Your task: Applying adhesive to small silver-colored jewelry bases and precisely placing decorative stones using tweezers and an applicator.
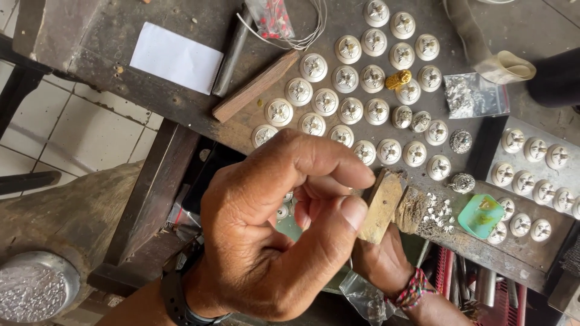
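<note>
The left hand point(272, 235) has its fingers point(338, 166) pinched shut on something too small to identify. The right hand point(380, 259), beneath, grips a wooden block point(380, 205). Round silver buttons point(350, 111) lie just beyond the fingertips on the tabletop point(121, 42); a steady pinch suits work this fine.

left hand point(278, 235) pinches thumb to forefinger at six o'clock, rows of round silver buttons point(362, 78) lying toward twelve on the dark workbench point(151, 90).
</note>
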